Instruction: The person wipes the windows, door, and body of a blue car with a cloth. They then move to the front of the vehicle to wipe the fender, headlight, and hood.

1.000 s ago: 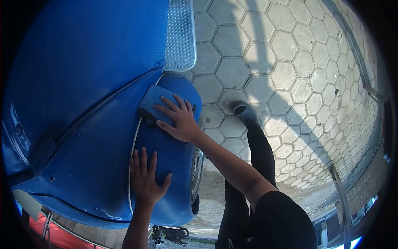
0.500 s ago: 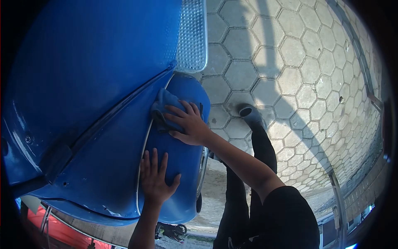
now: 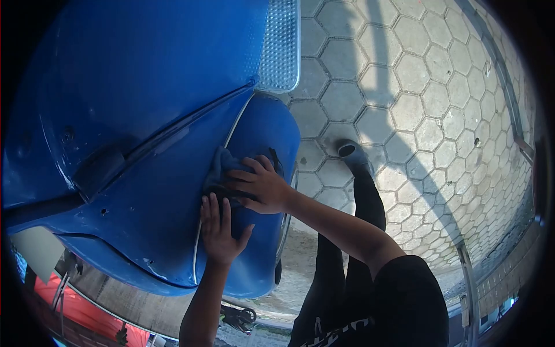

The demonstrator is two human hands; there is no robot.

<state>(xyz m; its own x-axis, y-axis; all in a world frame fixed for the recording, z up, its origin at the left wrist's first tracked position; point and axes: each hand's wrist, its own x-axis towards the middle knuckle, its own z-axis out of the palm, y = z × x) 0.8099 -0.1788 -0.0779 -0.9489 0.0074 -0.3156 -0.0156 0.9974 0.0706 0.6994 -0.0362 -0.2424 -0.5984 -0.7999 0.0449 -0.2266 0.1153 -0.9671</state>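
Note:
Beneath my right hand (image 3: 265, 188) lies a bunched dark blue-grey cloth (image 3: 215, 169), pressed against the rounded blue fender (image 3: 263, 124) of a vehicle. The fingers of that hand spread over the cloth and hold it to the paint; part of it is hidden under them. My left hand (image 3: 221, 234) rests flat on the same fender, fingers stretched out, its fingertips close to the cloth's lower edge. A pale trim strip (image 3: 237, 122) runs along the seam between fender and body, passing by both hands.
A clear ribbed lamp lens (image 3: 280, 49) sits above the fender. The blue body panel (image 3: 144, 63) fills the left side, crossed by a dark strip (image 3: 191, 121). Hexagonal paving (image 3: 393, 75) lies to the right, with my shoe (image 3: 350, 151) on it. A motorcycle (image 3: 238, 317) stands behind.
My right hand and the cloth have slid down the fender, closer to my left hand. The left hand has shifted slightly up and right in view as the camera view moved.

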